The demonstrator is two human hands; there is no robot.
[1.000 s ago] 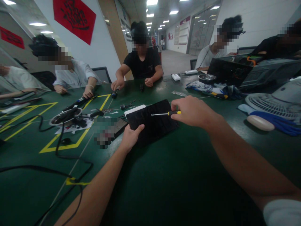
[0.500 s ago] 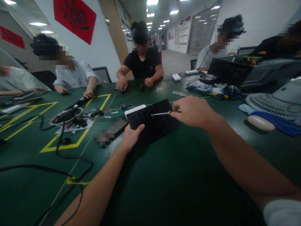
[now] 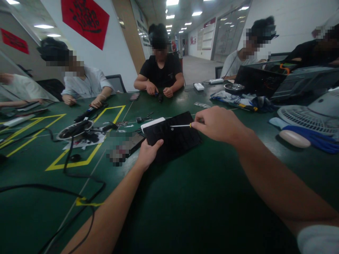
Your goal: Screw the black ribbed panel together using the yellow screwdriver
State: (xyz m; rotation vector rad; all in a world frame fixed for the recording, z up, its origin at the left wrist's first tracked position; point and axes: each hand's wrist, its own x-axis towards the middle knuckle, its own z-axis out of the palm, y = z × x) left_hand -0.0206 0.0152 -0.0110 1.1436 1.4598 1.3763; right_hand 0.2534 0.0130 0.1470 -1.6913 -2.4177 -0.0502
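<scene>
My left hand [image 3: 148, 154] grips the near left edge of a flat black panel [image 3: 174, 144], its thumb on top and its other fingers underneath, out of sight. Something white [image 3: 153, 124] shows along the panel's far left edge. Between the thumb and fingers of my right hand [image 3: 215, 123] is a screwdriver [image 3: 181, 126], its yellow-and-black handle mostly covered. The shaft points left across the panel's upper part. A small pale round spot, perhaps a screw, lies on the panel just below the shaft. A phone-like slab [image 3: 135, 141] rests left of the panel.
A bowl of black parts and cables [image 3: 76, 129] stands on the left, with black cables [image 3: 66, 165] running toward me. On the right lie a white fan [image 3: 309, 116], a computer mouse [image 3: 294, 138] and blue gloves [image 3: 321, 139]. Co-workers [image 3: 161, 70] sit around the green table.
The screwdriver's tip has shifted slightly up, off the small round spot, and my right fingers cover more of its handle. My left hand keeps its place. The opposite co-worker's hand moved right.
</scene>
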